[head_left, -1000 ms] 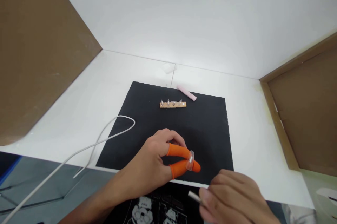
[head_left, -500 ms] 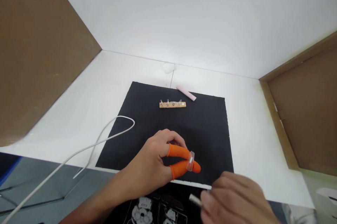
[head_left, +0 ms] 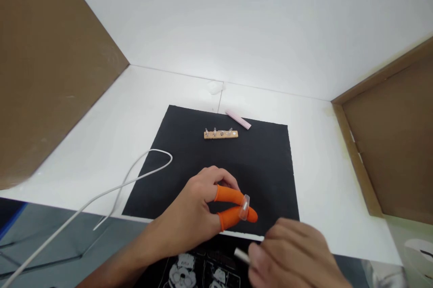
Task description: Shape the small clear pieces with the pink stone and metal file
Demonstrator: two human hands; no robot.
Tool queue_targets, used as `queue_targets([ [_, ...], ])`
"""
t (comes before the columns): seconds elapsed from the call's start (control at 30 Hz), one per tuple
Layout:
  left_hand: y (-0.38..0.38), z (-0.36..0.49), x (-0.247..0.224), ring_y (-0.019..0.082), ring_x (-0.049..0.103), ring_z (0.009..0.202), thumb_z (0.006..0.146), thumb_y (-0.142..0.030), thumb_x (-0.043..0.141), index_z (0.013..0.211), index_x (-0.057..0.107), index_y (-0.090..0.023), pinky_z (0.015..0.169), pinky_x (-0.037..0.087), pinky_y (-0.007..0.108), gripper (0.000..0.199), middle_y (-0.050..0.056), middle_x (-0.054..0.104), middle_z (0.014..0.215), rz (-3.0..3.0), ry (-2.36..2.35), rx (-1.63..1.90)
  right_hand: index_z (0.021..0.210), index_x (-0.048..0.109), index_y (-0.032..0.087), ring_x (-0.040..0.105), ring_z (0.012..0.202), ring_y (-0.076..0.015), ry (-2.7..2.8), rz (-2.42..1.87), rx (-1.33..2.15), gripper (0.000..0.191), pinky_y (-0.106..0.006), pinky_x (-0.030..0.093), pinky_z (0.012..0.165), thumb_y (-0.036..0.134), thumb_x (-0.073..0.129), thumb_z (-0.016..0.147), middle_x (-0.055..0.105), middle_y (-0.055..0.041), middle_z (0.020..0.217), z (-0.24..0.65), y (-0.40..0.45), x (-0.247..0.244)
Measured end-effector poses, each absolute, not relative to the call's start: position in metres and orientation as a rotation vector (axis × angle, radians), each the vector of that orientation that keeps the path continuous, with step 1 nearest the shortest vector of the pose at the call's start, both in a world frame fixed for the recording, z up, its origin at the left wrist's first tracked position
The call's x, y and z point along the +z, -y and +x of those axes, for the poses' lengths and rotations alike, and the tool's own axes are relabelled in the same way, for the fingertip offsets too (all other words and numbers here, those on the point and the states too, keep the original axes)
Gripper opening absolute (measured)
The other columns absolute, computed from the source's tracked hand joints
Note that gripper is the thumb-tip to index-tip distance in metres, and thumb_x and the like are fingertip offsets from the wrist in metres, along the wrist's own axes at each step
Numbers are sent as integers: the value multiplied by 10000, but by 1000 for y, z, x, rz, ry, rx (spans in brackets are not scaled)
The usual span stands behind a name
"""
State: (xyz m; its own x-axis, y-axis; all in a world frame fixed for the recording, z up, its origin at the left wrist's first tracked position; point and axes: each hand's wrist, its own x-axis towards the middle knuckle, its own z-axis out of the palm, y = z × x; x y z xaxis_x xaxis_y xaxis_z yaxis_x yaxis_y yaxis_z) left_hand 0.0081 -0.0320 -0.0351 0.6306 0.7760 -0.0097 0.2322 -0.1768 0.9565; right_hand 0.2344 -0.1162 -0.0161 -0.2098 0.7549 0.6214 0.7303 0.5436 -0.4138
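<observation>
My left hand (head_left: 201,209) reaches over the black mat (head_left: 184,152), wearing orange finger cots (head_left: 230,194) on thumb and index finger. These two fingers pinch a clear curved false nail (head_left: 244,207), standing near their tips. At the lower right, my right hand (head_left: 292,252) is closed, blurred by motion, around a short pale stick (head_left: 241,255); the stick's other end is hidden in the fist. Further back on the mat lies a wooden strip (head_left: 221,134) with several clear nail pieces standing on it.
A pink bar (head_left: 238,119) lies across the mat's back edge. The white cable (head_left: 111,186) loops over the mat's left side and off the table. A small clear blob (head_left: 215,87) sits at the back. Brown panels stand left (head_left: 50,76) and right (head_left: 395,134).
My right hand has moved a little left with the pale stick. My left hand and the false nail stay in place.
</observation>
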Motion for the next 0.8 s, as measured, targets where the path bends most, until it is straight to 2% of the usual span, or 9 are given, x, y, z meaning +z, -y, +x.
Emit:
queue_targets([
  [0.1,32,7,-35,182,718,950,950,-203,840,941,872,-255,770,572,264,62,31,753,1032,1720,-828,595,1085,811,259,735,729,-204,1970,-1204,29,204,-350,641,631,399,862,945,772,-31,808,234,124,-20],
  [0.2,33,6,-34,182,718,951,949,-196,834,953,866,-250,775,571,266,63,30,753,1033,1712,-840,580,1081,802,264,731,737,-198,1994,-1205,36,185,-351,642,657,392,849,956,764,-24,810,238,127,-18],
  [0.37,33,7,-35,174,718,945,947,-189,828,935,859,-242,782,567,263,63,26,756,1030,1727,-837,591,1037,764,236,703,663,-146,2024,-1216,80,50,-301,619,657,198,769,1006,751,12,774,229,122,-8],
  [0.43,33,8,-37,171,722,948,951,-188,825,935,859,-240,781,568,258,65,25,756,1024,1727,-823,611,980,725,201,680,604,-116,2022,-1196,108,129,-271,602,639,90,688,1034,733,28,717,222,120,-7],
  [0.5,33,8,-37,170,723,952,951,-179,825,936,859,-242,785,572,257,72,25,756,1026,1723,-814,621,936,696,182,681,588,-108,2005,-1180,107,182,-267,605,645,52,640,1051,727,30,691,219,116,-10],
  [0.63,32,8,-36,175,722,939,954,-189,818,928,846,-235,758,571,257,60,30,759,1024,1728,-832,598,997,743,166,688,593,-132,1913,-1136,-10,163,-288,592,577,12,690,993,751,9,723,235,106,-21],
  [0.7,32,8,-35,178,721,938,958,-206,819,928,846,-239,737,564,255,52,29,758,1020,1732,-843,576,1052,781,202,697,607,-161,1867,-1142,-31,180,-317,591,546,59,775,943,780,-8,778,245,103,-24],
  [0.8,31,8,-36,173,720,938,965,-211,817,941,861,-254,757,567,258,65,25,757,1029,1732,-842,577,1089,808,262,736,683,-211,1870,-1179,-2,199,-375,628,572,255,882,905,813,-41,874,249,104,-24],
])
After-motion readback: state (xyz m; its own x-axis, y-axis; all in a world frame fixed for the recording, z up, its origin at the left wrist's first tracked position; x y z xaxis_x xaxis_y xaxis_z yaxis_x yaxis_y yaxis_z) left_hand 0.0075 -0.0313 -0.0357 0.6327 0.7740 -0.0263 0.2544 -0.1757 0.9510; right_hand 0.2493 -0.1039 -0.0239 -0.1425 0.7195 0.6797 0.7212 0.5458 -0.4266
